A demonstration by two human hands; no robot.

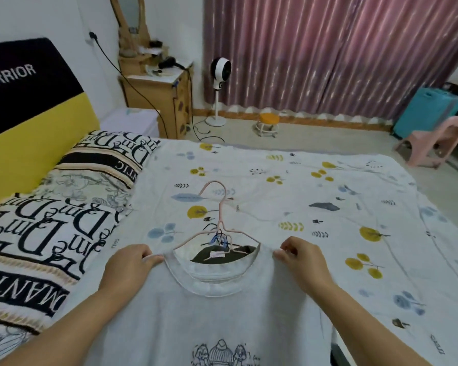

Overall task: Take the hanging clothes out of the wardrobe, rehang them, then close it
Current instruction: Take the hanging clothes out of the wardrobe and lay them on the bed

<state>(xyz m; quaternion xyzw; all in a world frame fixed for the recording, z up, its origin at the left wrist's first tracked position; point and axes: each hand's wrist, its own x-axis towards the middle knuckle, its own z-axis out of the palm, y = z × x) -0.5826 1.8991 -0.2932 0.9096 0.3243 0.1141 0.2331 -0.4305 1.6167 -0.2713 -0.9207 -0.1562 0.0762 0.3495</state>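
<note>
Now each hand, left hand (132,262) and right hand (299,257), pinches the white T-shirt (212,313).

White tee (212,313) w/ black line drawing, pink hanger (220,207), dark garment (222,256) inside the neck. Bedsheet (315,196) white w/ yellow, blue & grey leaf print. Pillows (64,220) black/cream lettering. Headboard (35,122) black over yellow. Curtains (328,48) pink-purple, striped. Stool (269,118) orange.

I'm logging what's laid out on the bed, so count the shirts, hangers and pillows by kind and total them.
Shirts: 2, a white T-shirt over a dark shirt
Hangers: 1, the pink hanger
Pillows: 2, near pillow and far pillow
Total: 5
</note>
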